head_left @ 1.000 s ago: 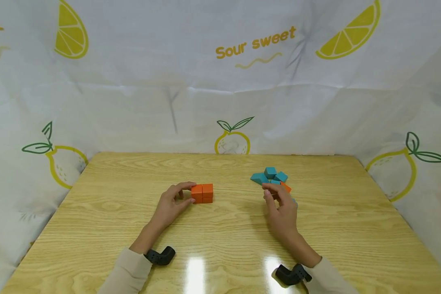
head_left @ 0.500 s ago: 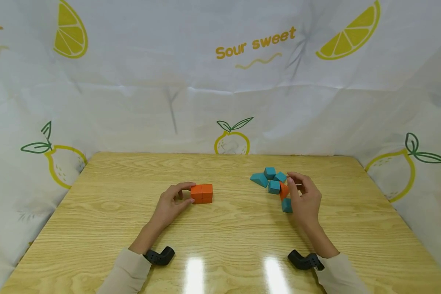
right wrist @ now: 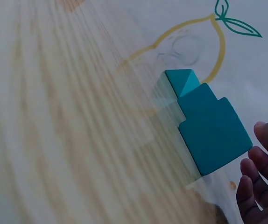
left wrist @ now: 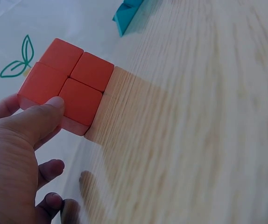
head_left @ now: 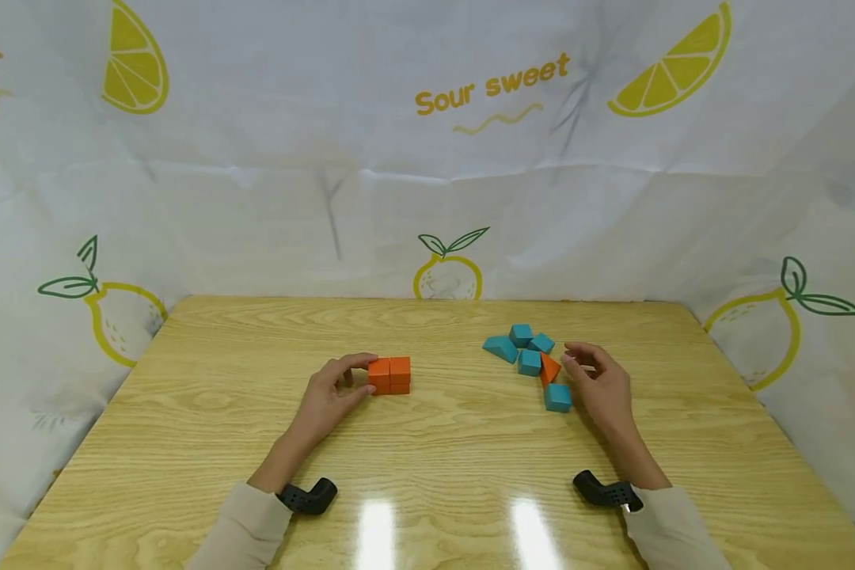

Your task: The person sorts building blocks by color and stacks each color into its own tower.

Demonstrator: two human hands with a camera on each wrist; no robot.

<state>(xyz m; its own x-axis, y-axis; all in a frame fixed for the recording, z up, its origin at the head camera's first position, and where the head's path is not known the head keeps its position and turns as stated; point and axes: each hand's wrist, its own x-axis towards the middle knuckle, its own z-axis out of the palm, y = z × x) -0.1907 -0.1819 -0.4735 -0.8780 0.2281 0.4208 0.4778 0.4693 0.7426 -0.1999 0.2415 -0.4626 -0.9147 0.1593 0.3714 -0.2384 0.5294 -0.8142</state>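
Observation:
A two-by-two stack of orange cubes [head_left: 389, 376] stands on the table, left of the middle. My left hand [head_left: 328, 400] pinches its left side, thumb on the near face and a finger behind; the left wrist view shows the thumb [left wrist: 36, 119] on the front of the orange cubes [left wrist: 85, 95]. My right hand [head_left: 606, 392], loosely curled around nothing visible, hovers just right of an orange triangular block [head_left: 549, 370] and a blue cube [head_left: 558, 397]. In the right wrist view its fingers [right wrist: 261, 161] are beside a large-looking blue cube [right wrist: 215, 137].
More blue blocks lie loosely grouped: a cube [head_left: 530, 362], a sloped block [head_left: 501, 348], another cube [head_left: 521, 335] and a tilted block [head_left: 541, 343]. The wooden table [head_left: 427, 467] ends at a white lemon-print sheet [head_left: 292, 237] behind.
My right hand has moved right, away from over the blue blocks, and the near blue cube is now fully uncovered. My left hand stays on the orange cubes.

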